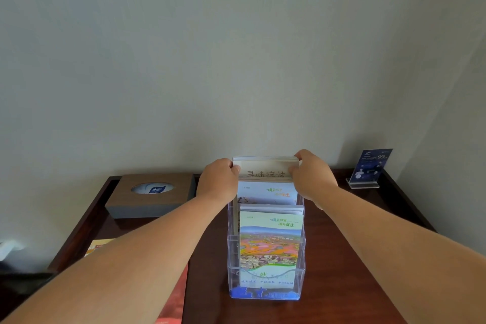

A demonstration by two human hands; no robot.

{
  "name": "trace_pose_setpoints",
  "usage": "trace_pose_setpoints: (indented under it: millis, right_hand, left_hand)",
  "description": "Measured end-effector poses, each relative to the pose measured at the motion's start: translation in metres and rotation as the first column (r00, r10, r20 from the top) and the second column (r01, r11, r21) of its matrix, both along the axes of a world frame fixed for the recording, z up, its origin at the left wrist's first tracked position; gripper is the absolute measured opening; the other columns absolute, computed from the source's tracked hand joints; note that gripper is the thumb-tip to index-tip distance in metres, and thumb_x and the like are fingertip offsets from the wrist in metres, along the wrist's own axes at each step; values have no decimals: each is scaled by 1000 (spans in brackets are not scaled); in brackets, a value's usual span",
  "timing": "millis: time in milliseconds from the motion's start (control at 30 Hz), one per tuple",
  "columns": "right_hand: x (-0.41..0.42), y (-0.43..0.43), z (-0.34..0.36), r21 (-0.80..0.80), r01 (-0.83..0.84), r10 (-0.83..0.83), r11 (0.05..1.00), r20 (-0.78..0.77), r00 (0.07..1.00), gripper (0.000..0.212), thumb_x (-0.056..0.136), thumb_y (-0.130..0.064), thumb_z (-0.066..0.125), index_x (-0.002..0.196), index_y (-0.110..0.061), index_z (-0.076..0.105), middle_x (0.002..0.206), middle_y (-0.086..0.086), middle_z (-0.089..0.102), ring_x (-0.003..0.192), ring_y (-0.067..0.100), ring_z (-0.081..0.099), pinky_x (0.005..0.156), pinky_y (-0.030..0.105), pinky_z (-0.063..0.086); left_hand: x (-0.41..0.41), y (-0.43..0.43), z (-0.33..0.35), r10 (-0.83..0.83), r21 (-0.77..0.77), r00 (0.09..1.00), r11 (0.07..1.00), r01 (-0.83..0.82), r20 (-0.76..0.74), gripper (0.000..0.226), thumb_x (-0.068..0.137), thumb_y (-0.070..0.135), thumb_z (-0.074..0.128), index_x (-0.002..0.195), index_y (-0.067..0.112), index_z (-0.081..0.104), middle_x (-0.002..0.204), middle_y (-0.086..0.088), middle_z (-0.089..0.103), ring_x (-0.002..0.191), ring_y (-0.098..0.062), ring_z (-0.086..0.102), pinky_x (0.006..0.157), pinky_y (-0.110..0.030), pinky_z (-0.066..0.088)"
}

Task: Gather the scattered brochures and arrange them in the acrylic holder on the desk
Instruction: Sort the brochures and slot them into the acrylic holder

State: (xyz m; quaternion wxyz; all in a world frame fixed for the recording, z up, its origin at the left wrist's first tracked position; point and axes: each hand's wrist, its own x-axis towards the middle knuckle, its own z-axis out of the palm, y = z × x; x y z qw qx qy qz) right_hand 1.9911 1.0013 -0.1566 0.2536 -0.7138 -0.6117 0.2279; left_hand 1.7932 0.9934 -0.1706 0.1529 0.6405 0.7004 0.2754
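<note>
A clear acrylic holder [300, 260] with tiered pockets stands on the dark wooden desk [355, 271]. Its front pocket holds brochures with a colourful field photo [271, 242]. A middle pocket holds white and blue brochures [265, 193]. In the back pocket stands a beige stack of brochures [265, 169]. My left hand [218, 179] grips that stack's left edge and my right hand [310, 173] grips its right edge. A red brochure [173, 300] and an orange one [98, 246] lie on the desk at the left, partly hidden under my left forearm.
A brown tissue box [155, 196] sits at the back left of the desk. A small acrylic sign stand with a blue card [370, 168] is at the back right. A grey wall rises right behind the desk.
</note>
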Motion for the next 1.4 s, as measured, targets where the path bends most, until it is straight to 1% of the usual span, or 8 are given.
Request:
trace_pose_setpoints:
  millis: [167,367,500,767,1033,1133,1267,1400]
  right_hand:
    - [1,-2,-1,3,8,-8,1000,-27,1000,12,97,-17,47,107,-17,53,92,7,63,80,26,63,75,47,58]
    - [1,2,0,-14,-10,10,1000,21,1000,21,96,-11,49,117,-15,53,84,3,59,76,22,59,62,34,50]
    - [2,3,3,-9,-11,12,1000,58,998,19,96,-11,48,113,-13,55,84,1,56,76,21,58,65,36,53]
    - [2,2,1,28,5,-7,1000,61,998,19,97,-14,49,114,-13,57,89,3,57,76,22,56,60,30,46]
    - [4,0,5,19,-5,4,1000,76,997,20,97,-13,49,114,-12,59,92,4,59,82,25,58,66,32,49]
    - [2,-3,10,-17,-20,22,1000,103,994,21,96,-9,48,115,-11,57,98,7,61,84,25,59,69,37,54]
    - [-5,-10,24,-62,-22,32,998,176,984,44,87,0,46,131,-10,46,107,12,61,86,27,62,72,41,58]
    - [-30,-19,47,132,-73,41,989,235,971,57,84,-4,48,140,-13,39,135,13,47,114,31,52,77,36,44]
  left_hand:
    - [0,1,1,-2,-1,1000,1000,2,0,34,103,27,43,90,3,64,82,-8,58,77,-25,52,63,-30,32]
    - [-1,2,5,-14,-46,999,999,12,-34,35,102,25,42,75,6,54,67,-2,49,63,-20,46,49,-29,25]
    - [0,0,7,4,-56,1000,998,-5,-26,39,101,21,41,63,12,42,61,-1,44,54,-12,38,47,-29,22]
    - [0,-2,7,-12,-50,1000,999,13,11,35,103,25,43,76,6,55,65,-1,48,64,-20,46,48,-27,27]
    - [1,1,4,-10,-45,1000,999,12,24,41,103,26,45,63,15,46,60,0,46,54,-11,41,47,-26,25]
    - [0,0,6,-25,-76,999,997,27,36,41,101,25,45,63,10,45,56,-2,45,51,-15,41,47,-28,24]
    - [-5,-3,14,-27,-115,1000,993,28,16,28,88,10,46,61,8,42,53,-5,36,49,-20,32,47,-27,21]
    - [-17,-5,24,-16,-91,999,996,13,-29,31,83,0,44,54,10,37,52,-3,34,49,-18,31,45,-28,20]
